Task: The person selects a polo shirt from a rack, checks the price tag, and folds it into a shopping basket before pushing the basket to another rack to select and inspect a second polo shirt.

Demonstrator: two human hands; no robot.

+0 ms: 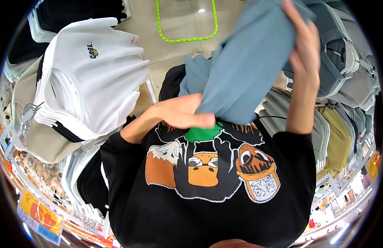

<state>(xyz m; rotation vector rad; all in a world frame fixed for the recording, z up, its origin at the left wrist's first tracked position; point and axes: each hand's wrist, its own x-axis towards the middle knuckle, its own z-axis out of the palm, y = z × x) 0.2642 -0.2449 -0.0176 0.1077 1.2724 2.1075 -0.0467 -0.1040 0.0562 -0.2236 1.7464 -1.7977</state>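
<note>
A blue-grey garment [249,62] is held up in front of my chest, bunched and partly folded, so its exact kind does not show. My right hand [305,45] grips its upper right side, with the fingers along the edge of the cloth. At the garment's lower left, my left hand [181,111] has its thumb on the near side, while the fingers are partly hidden by the fabric. Some of the cloth hangs to the left, over something black.
White T-shirts [100,70] hang on a rack to the left, with a price sign [40,217] below. Grey shirts [336,53] and olive clothes [336,140] hang at the right. A green-yellow outline [187,40] marks the tiled floor [179,18] ahead.
</note>
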